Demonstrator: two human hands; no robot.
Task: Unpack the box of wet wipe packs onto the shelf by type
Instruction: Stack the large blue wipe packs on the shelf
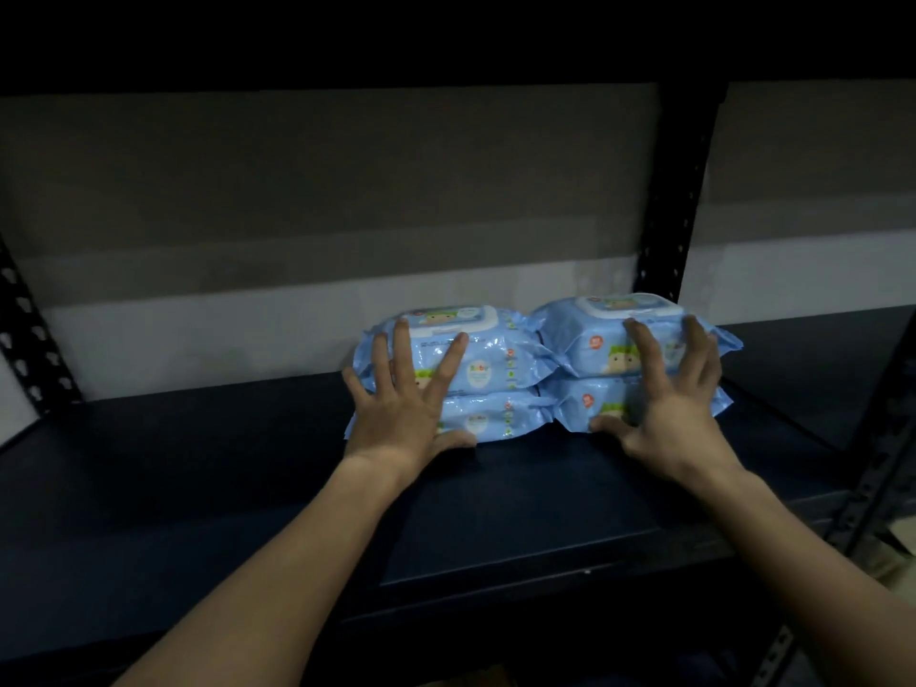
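Note:
Two stacks of light blue wet wipe packs stand side by side on the dark shelf board (198,488), each two packs high. My left hand (411,404) presses with spread straight fingers against the front of the left stack (486,374), thumb down at the lower pack. My right hand (664,404) lies the same way on the right stack (595,344), fingers reaching up over the top pack, thumb by the bottom pack. The box is out of view.
A black perforated upright (679,200) rises behind the right stack, another (29,329) stands at the far left, and a front post (872,468) at the right. A pale wall runs behind the shelf. Bare shelf board extends left of the stacks.

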